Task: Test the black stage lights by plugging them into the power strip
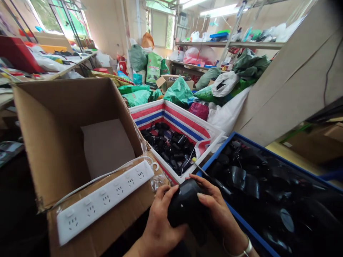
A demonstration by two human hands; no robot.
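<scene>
A smooth black rounded plastic housing (184,201) is held up between both hands in the lower middle of the head view. My left hand (162,217) wraps its left side, thumb underneath and fingers on top. On the other side, my right hand (214,203) grips it with the thumb on the near face and the fingers behind. The housing's lower part is dark and partly hidden by the hands. Just beyond my right hand, a thin metal rod with a yellow tip (194,160) slants over the blue crate's corner; whether a finger touches it I cannot tell.
An open cardboard box (29,142) stands at left, with a white power strip (107,200) on its near flap. Ahead, a white-rimmed bin (174,101) with striped lining holds small black parts. The blue crate (264,153) at right contains black plastic pieces. Green sacks (178,92) lie behind.
</scene>
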